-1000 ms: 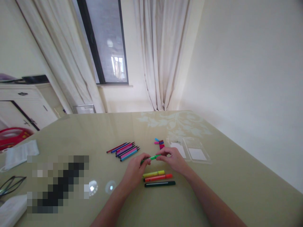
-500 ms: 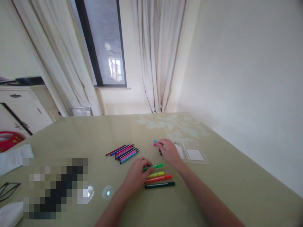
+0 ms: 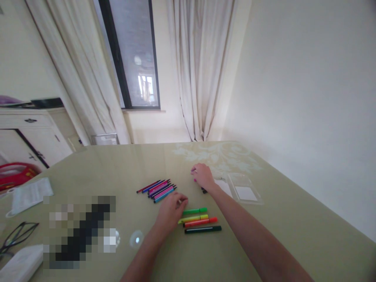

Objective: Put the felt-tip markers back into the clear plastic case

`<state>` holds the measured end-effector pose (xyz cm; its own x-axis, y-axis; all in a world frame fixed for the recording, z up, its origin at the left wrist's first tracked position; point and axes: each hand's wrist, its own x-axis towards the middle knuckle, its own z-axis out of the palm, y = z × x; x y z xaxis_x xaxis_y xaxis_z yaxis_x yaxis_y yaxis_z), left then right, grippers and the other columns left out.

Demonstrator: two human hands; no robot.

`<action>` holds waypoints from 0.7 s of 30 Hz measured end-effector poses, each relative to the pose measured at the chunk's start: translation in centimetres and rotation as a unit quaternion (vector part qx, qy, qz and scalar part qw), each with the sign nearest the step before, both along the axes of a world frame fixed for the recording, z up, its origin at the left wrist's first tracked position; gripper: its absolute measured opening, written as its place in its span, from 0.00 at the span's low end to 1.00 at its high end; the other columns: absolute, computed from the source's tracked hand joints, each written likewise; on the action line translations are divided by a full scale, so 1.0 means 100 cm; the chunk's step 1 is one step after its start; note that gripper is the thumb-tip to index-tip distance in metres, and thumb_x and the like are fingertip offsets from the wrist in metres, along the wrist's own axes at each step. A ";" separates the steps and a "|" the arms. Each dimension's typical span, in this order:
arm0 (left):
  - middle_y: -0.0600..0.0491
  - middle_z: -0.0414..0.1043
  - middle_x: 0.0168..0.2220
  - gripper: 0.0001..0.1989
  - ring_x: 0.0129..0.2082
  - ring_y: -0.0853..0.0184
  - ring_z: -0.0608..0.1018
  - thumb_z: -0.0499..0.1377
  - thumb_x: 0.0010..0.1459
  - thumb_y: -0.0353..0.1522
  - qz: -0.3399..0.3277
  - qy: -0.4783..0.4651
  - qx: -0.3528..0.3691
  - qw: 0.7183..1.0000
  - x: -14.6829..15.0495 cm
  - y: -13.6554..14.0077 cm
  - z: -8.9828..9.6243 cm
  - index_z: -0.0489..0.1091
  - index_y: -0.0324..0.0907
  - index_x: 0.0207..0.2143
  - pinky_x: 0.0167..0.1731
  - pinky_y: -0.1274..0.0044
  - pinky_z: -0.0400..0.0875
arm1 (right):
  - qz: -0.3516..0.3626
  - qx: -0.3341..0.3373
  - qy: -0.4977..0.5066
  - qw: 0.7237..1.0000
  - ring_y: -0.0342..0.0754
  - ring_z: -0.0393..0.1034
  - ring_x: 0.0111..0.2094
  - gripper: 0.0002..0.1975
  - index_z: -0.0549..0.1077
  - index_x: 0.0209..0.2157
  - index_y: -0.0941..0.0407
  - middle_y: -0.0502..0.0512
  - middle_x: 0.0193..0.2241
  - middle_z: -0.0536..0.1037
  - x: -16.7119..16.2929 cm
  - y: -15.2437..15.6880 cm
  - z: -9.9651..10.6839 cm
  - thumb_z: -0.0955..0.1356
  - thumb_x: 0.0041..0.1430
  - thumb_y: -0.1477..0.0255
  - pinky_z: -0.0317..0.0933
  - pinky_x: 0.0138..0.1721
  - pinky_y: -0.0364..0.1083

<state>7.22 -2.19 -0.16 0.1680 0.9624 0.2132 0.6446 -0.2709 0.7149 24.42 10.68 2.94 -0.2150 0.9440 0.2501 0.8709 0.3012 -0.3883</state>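
My right hand (image 3: 203,176) reaches out over a cluster of small caps, its fingertips pinched on what looks like a purple marker cap (image 3: 192,171). A pink cap (image 3: 194,180) and a black cap (image 3: 204,191) lie under and beside that hand; other caps may be hidden. My left hand (image 3: 170,211) hovers with loosely curled fingers and holds nothing visible. Just right of it is a green marker (image 3: 195,211), above a yellow marker (image 3: 194,218), an orange-red marker (image 3: 201,222) and a dark marker (image 3: 202,229). Beyond lie several uncapped markers (image 3: 158,190), tips pointing right.
A clear plastic case (image 3: 246,192) with white card lies right of my right hand. At left are a face mask (image 3: 31,196), glasses (image 3: 22,235), a white object (image 3: 23,262) and a blurred-out patch. The wall (image 3: 308,117) borders the table's right side.
My left hand has let go of the green marker, which now lies beside the yellow one. My right hand has shifted slightly farther away over the caps. The view has turned slightly left.
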 end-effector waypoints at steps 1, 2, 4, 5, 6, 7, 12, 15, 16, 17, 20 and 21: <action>0.48 0.77 0.39 0.13 0.39 0.60 0.77 0.54 0.65 0.35 0.049 0.016 0.021 0.998 -0.006 0.003 -0.001 0.78 0.42 0.39 0.43 0.69 0.70 | 0.016 0.007 0.032 0.999 0.52 0.74 0.45 0.07 0.79 0.38 0.56 0.59 0.41 0.82 0.003 -0.008 0.000 0.67 0.63 0.74 0.64 0.47 0.49; 0.47 0.77 0.41 0.12 0.42 0.58 0.77 0.54 0.65 0.33 0.097 0.044 0.042 0.993 -0.012 0.005 -0.002 0.77 0.42 0.40 0.45 0.67 0.69 | 0.033 0.012 0.064 0.997 0.49 0.74 0.43 0.08 0.77 0.42 0.54 0.55 0.41 0.82 0.007 -0.019 -0.001 0.66 0.66 0.71 0.65 0.46 0.48; 0.44 0.76 0.46 0.12 0.48 0.54 0.75 0.54 0.65 0.32 0.170 0.110 0.071 0.977 -0.024 0.008 -0.003 0.76 0.42 0.44 0.50 0.64 0.68 | 0.107 0.004 0.250 0.962 0.47 0.75 0.38 0.09 0.74 0.45 0.54 0.53 0.37 0.82 0.019 -0.044 -0.006 0.65 0.68 0.69 0.66 0.42 0.47; 0.44 0.76 0.47 0.11 0.49 0.53 0.74 0.55 0.65 0.32 0.189 0.142 0.075 0.969 -0.028 0.009 -0.003 0.75 0.42 0.45 0.51 0.63 0.67 | 0.120 -0.005 0.302 0.946 0.47 0.75 0.36 0.09 0.73 0.45 0.54 0.52 0.34 0.81 0.026 -0.057 -0.009 0.64 0.68 0.68 0.66 0.41 0.46; 0.44 0.75 0.47 0.11 0.50 0.52 0.74 0.55 0.64 0.32 0.198 0.169 0.074 0.963 -0.032 0.009 -0.004 0.75 0.42 0.45 0.51 0.62 0.67 | 0.118 -0.009 0.335 0.935 0.46 0.74 0.34 0.09 0.73 0.45 0.54 0.51 0.33 0.80 0.032 -0.069 -0.013 0.63 0.69 0.67 0.66 0.39 0.45; 0.44 0.75 0.47 0.10 0.50 0.52 0.73 0.56 0.64 0.32 0.199 0.188 0.069 0.959 -0.035 0.009 -0.005 0.75 0.42 0.45 0.51 0.63 0.67 | 0.116 -0.016 0.350 0.929 0.46 0.74 0.33 0.10 0.74 0.44 0.54 0.52 0.33 0.80 0.038 -0.079 -0.016 0.64 0.68 0.66 0.66 0.38 0.45; 0.46 0.75 0.44 0.09 0.48 0.52 0.74 0.56 0.64 0.35 0.167 0.200 0.057 0.964 -0.039 0.011 -0.015 0.75 0.43 0.40 0.51 0.63 0.68 | 0.115 -0.023 0.359 0.926 0.50 0.75 0.40 0.10 0.81 0.41 0.53 0.56 0.41 0.82 0.052 -0.094 -0.026 0.70 0.63 0.64 0.68 0.43 0.47; 0.46 0.75 0.43 0.10 0.49 0.52 0.75 0.56 0.63 0.36 0.147 0.167 0.072 0.972 -0.036 0.012 -0.017 0.76 0.44 0.39 0.52 0.61 0.68 | 0.139 -0.065 0.388 0.909 0.48 0.76 0.39 0.14 0.81 0.47 0.52 0.57 0.46 0.82 0.052 -0.087 -0.029 0.68 0.65 0.63 0.69 0.44 0.48; 0.47 0.76 0.43 0.10 0.49 0.52 0.75 0.56 0.63 0.37 0.138 0.148 0.081 0.976 -0.034 0.011 -0.017 0.76 0.45 0.39 0.52 0.61 0.67 | 0.143 -0.077 0.399 0.902 0.48 0.76 0.39 0.14 0.80 0.47 0.53 0.57 0.46 0.82 0.052 -0.085 -0.030 0.69 0.65 0.63 0.70 0.44 0.48; 0.47 0.76 0.44 0.10 0.49 0.53 0.75 0.56 0.63 0.37 0.127 0.124 0.088 0.980 -0.032 0.011 -0.015 0.76 0.45 0.39 0.52 0.61 0.68 | 0.144 -0.085 0.410 0.897 0.48 0.77 0.39 0.14 0.80 0.46 0.53 0.57 0.46 0.82 0.052 -0.085 -0.030 0.70 0.63 0.62 0.70 0.44 0.48; 0.48 0.78 0.43 0.11 0.47 0.54 0.77 0.55 0.64 0.40 0.093 0.042 0.078 0.992 -0.023 0.008 -0.008 0.74 0.46 0.41 0.50 0.63 0.69 | 0.142 -0.094 0.435 0.884 0.50 0.78 0.41 0.12 0.80 0.42 0.54 0.55 0.39 0.83 0.051 -0.086 -0.029 0.73 0.59 0.63 0.70 0.46 0.49; 0.49 0.79 0.42 0.11 0.46 0.55 0.78 0.55 0.65 0.40 0.084 0.019 0.066 0.994 -0.020 0.007 -0.006 0.73 0.46 0.42 0.49 0.63 0.69 | 0.141 -0.095 0.437 0.883 0.50 0.78 0.40 0.11 0.80 0.41 0.54 0.54 0.37 0.83 0.051 -0.087 -0.028 0.74 0.59 0.64 0.70 0.45 0.49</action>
<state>5.19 -1.51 -0.79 0.0177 0.9415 0.3364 0.7151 -0.2471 0.6539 29.53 2.00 0.17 -0.2521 0.9263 0.2799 0.1133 0.3155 -0.9421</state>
